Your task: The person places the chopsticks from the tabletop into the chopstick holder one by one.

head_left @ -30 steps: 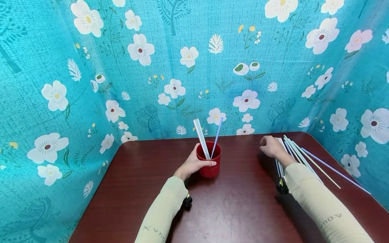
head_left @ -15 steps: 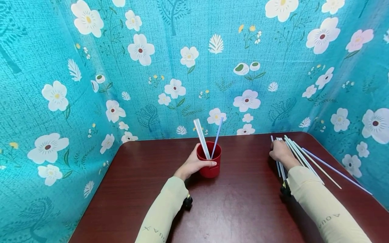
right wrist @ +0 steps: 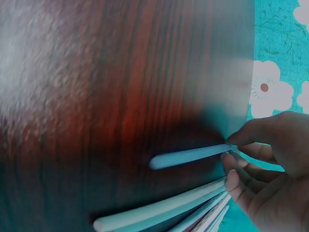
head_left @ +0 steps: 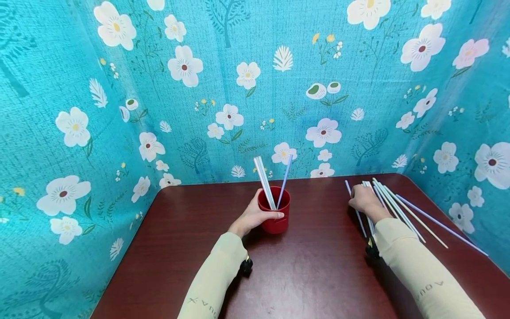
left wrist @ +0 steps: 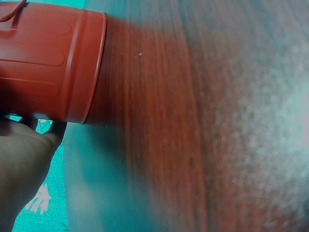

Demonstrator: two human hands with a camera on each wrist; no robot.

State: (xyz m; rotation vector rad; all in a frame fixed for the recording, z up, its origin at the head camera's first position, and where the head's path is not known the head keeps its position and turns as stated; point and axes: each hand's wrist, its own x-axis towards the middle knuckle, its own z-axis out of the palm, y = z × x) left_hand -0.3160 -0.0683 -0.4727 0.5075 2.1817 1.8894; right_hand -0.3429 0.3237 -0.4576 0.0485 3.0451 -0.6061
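Observation:
My left hand (head_left: pixel 255 214) grips a red plastic cup (head_left: pixel 275 224) that stands upright on the table, thumb across its front. Inside the cup lean several whitish straws (head_left: pixel 264 181) and a lilac straw (head_left: pixel 284 180). At the right, my right hand (head_left: pixel 365 201) pinches another lilac straw (right wrist: pixel 188 155) between thumb and fingertips. That straw lies low over the table, apart from the pile of pastel straws (head_left: pixel 398 210) beside it. In the left wrist view the cup's ribbed side (left wrist: pixel 43 63) fills the upper left; its top is out of frame.
The dark red-brown table (head_left: pixel 311 274) has a back edge close to a turquoise floral curtain (head_left: pixel 247 110), which also hangs at both sides. A single lilac straw (head_left: pixel 446 227) lies farthest right, near the table's right edge.
My right hand has come down onto the straws and pinched a lilac one. This straw has shifted left, away from the pile. My left hand and the cup have stayed put.

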